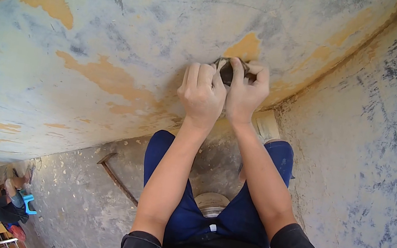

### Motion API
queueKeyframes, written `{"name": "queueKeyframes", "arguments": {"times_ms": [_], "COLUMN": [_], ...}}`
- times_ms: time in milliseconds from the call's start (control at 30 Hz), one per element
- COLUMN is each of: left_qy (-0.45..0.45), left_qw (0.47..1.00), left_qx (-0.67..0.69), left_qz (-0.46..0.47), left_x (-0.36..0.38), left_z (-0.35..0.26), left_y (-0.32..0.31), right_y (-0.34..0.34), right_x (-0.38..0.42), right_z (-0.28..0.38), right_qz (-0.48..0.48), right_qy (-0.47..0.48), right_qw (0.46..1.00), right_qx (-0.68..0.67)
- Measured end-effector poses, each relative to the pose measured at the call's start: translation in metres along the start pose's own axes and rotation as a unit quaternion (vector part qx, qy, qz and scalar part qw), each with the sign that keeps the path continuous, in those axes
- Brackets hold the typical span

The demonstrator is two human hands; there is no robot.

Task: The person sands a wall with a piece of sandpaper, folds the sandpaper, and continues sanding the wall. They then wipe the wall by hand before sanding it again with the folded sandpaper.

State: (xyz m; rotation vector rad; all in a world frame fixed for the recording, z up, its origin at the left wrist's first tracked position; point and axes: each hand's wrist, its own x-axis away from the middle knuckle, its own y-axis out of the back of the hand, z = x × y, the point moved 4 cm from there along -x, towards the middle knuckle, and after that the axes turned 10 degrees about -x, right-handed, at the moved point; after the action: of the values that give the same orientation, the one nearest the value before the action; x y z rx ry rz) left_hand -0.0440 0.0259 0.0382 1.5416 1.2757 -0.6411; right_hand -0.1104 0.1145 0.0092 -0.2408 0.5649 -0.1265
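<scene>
Both hands are raised close together in front of the patchy wall (134, 39), just below an orange patch of bare surface. My left hand (202, 90) has its fingers curled at the left edge of a small dark, crumpled-looking piece (226, 72). My right hand (247, 90) pinches the same piece from the right, its thumb and fingers closed on it. What the piece is cannot be made out, as the fingers cover much of it.
A rusty hammer-like tool (118, 178) lies on the grey floor (72, 187). Between my legs is a round container (211, 203). Another wall (363, 146) rises at the right. Another person (9, 205) is at the lower left, near a blue stool (29, 204).
</scene>
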Motion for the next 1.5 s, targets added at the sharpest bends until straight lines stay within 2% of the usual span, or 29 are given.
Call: {"name": "queueKeyframes", "arguments": {"times_ms": [33, 167, 233, 367, 467, 533, 667, 767, 833, 867, 933, 967, 1067, 1133, 1167, 1233, 1367, 1433, 1500], "left_qy": [-0.002, 0.002, 0.008, 0.032, 0.016, 0.007, 0.021, 0.028, 0.033, 0.037, 0.054, 0.07, 0.082, 0.087, 0.092, 0.091, 0.088, 0.088, 0.087], "left_qw": [1.0, 1.0, 1.0, 0.998, 0.999, 0.999, 0.999, 0.999, 0.999, 0.999, 0.998, 0.997, 0.995, 0.995, 0.995, 0.995, 0.994, 0.995, 0.995], "left_qx": [0.0, 0.004, -0.019, -0.039, -0.033, -0.022, -0.023, -0.03, -0.027, -0.025, -0.005, 0.014, 0.05, 0.047, 0.045, 0.048, 0.059, 0.049, 0.039], "left_qz": [-0.013, -0.031, -0.013, 0.028, -0.007, -0.024, -0.026, 0.005, 0.017, 0.026, 0.019, 0.014, 0.001, 0.004, 0.007, 0.002, -0.006, 0.006, 0.016], "left_x": [-0.003, 0.0, 0.011, 0.021, 0.008, -0.005, 0.001, 0.015, 0.016, 0.015, 0.014, 0.015, 0.01, 0.011, 0.01, 0.01, 0.01, 0.013, 0.013], "left_z": [0.001, -0.001, 0.001, 0.005, -0.001, 0.0, -0.001, 0.004, 0.005, 0.006, 0.01, 0.012, 0.017, 0.02, 0.022, 0.023, 0.022, 0.019, 0.016], "left_y": [-0.001, 0.0, -0.002, -0.003, 0.0, 0.0, 0.001, -0.002, 0.001, 0.0, 0.003, 0.004, 0.013, 0.016, 0.016, 0.016, 0.016, 0.018, 0.018], "right_y": [-0.003, 0.001, 0.006, 0.013, 0.009, 0.0, 0.001, 0.01, 0.015, 0.015, 0.015, 0.016, 0.021, 0.019, 0.018, 0.013, 0.015, 0.016, 0.015], "right_x": [-0.009, -0.009, -0.001, 0.005, 0.002, -0.013, -0.014, -0.003, -0.001, -0.001, -0.001, -0.002, -0.008, -0.01, -0.013, -0.019, -0.029, -0.026, -0.023], "right_z": [0.007, 0.003, -0.005, -0.013, -0.007, 0.014, 0.006, -0.002, -0.007, -0.007, -0.008, -0.007, -0.004, 0.003, 0.004, 0.028, 0.008, -0.002, -0.006], "right_qz": [0.003, -0.003, 0.006, 0.031, 0.022, 0.018, 0.024, 0.024, 0.052, 0.052, 0.023, 0.024, 0.052, 0.088, 0.089, 0.041, 0.072, 0.078, 0.069], "right_qy": [0.043, 0.008, -0.028, -0.034, -0.03, 0.034, 0.018, 0.008, -0.062, -0.059, -0.095, -0.095, -0.076, 0.019, 0.02, 0.19, 0.213, 0.134, 0.125], "right_qw": [0.999, 0.999, 0.999, 0.998, 0.998, 0.999, 0.999, 0.999, 0.995, 0.995, 0.993, 0.993, 0.995, 0.992, 0.992, 0.958, 0.958, 0.967, 0.971], "right_qx": [-0.013, -0.044, -0.015, 0.037, 0.046, 0.004, -0.025, 0.028, 0.06, 0.06, -0.068, -0.067, -0.044, 0.088, 0.087, 0.209, 0.18, 0.2, 0.19]}}
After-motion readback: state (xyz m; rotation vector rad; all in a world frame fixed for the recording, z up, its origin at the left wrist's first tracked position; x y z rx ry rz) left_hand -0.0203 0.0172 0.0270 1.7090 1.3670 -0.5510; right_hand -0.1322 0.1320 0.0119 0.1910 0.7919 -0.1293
